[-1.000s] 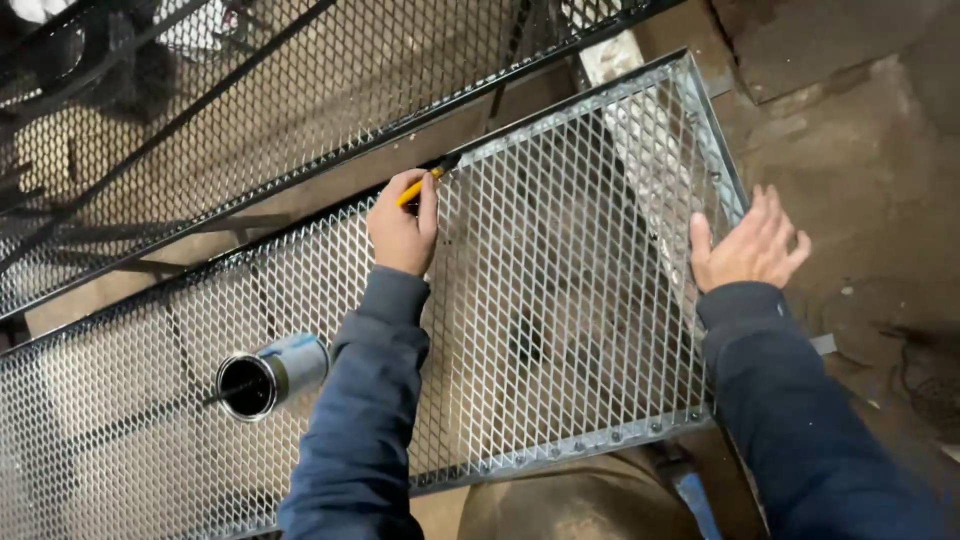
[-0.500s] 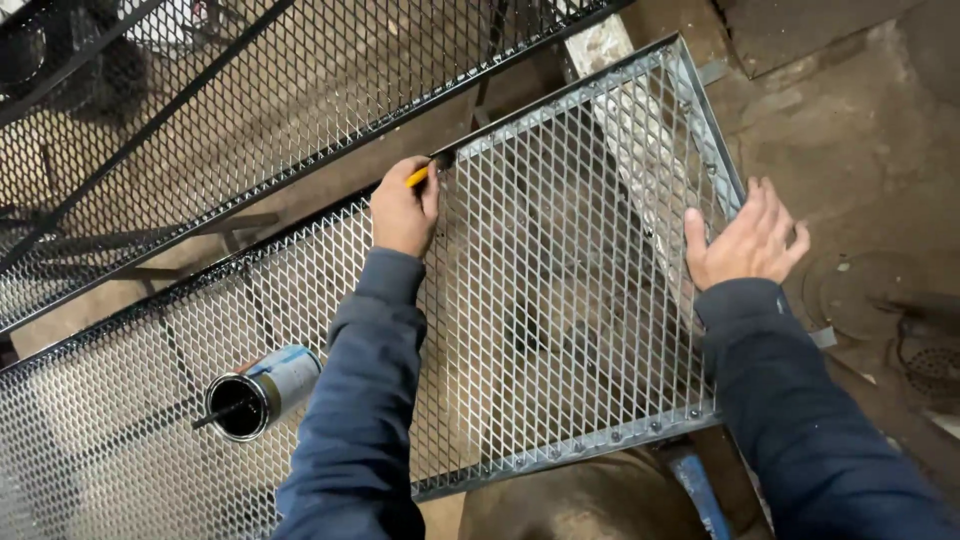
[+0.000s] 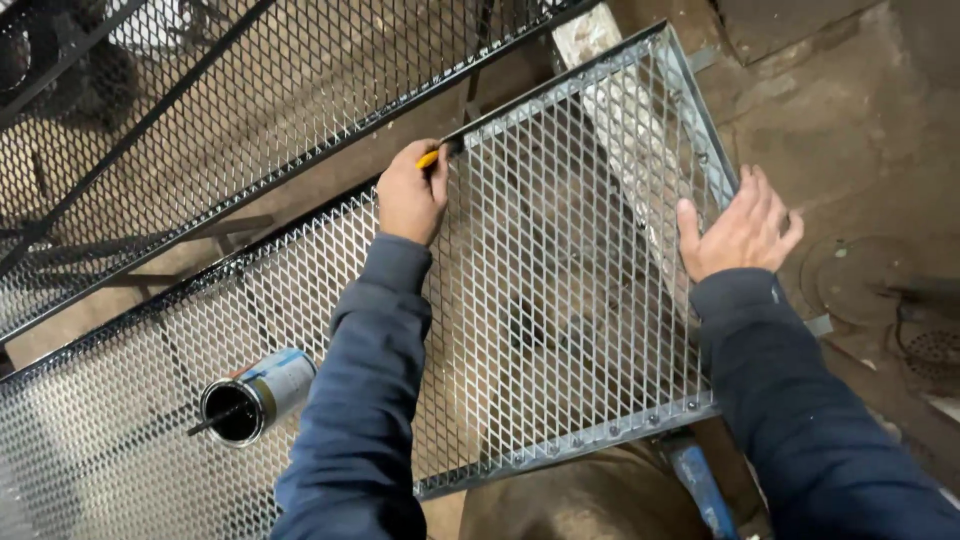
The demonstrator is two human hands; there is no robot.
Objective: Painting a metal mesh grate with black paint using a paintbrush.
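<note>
A long panel of expanded metal mesh in a steel frame [image 3: 600, 435] lies flat below me. My left hand [image 3: 410, 195] is closed around a small brush with a yellow handle [image 3: 430, 157], its tip against the panel's far frame edge, which looks black and wet to the left. My right hand [image 3: 740, 225] rests flat, fingers spread, on the right edge of the frame. Both arms wear dark blue sleeves.
An open paint tin [image 3: 250, 398] with black paint and a stick in it lies tilted on the mesh at the lower left. A second, black mesh panel [image 3: 200, 120] lies beyond. Concrete floor with a round drain [image 3: 935, 350] is at right. A blue object [image 3: 700, 485] sits under the frame.
My left hand with the brush has stayed at the far frame edge, shifting slightly right. The right hand keeps its place on the frame. The view has drifted a little.
</note>
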